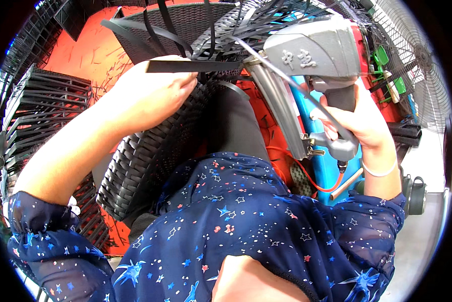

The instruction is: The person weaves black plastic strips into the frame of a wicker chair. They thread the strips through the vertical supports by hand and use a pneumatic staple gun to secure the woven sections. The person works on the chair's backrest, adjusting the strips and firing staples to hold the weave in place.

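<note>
Left hand (155, 95) is resting curled by a strip (208, 66), pinch unclear. Right hand (366, 118) is gripping a nail gun (311, 45), best aimed steadily.

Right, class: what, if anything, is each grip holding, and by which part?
The right grip holds the grey nail gun by its dark handle. A black strip crosses the left grip; whether it is pinched there cannot be told.

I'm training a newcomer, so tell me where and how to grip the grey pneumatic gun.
Probably by its dark handle, from the right, as the right hand does: it hangs below the bulky housing, the long magazine lying left.
</note>
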A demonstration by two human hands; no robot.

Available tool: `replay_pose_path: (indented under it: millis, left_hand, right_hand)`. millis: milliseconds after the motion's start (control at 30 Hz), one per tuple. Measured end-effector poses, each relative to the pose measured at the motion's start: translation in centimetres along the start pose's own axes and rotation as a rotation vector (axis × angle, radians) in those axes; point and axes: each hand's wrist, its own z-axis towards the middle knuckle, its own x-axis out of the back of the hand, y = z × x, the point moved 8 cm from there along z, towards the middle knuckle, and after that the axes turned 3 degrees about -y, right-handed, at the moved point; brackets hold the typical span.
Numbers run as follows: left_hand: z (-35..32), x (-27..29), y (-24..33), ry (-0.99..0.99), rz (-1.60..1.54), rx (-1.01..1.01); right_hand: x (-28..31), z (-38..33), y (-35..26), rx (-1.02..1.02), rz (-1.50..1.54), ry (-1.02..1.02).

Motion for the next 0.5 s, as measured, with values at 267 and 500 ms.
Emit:
replay_pose_path:
  millis: [267, 500]
  left_hand:
    - [-0.1, -0.3, 0.5, -0.104, -0.024, -0.075]
    - [0.4, 0.6, -0.8, 0.172, 0.092, -0.173]
  right_hand:
    - [0.4, -1.0, -0.7, 0.131, -0.260, 0.091]
    - [0.5, -0.9, -0.3, 0.163, -0.192, 0.089]
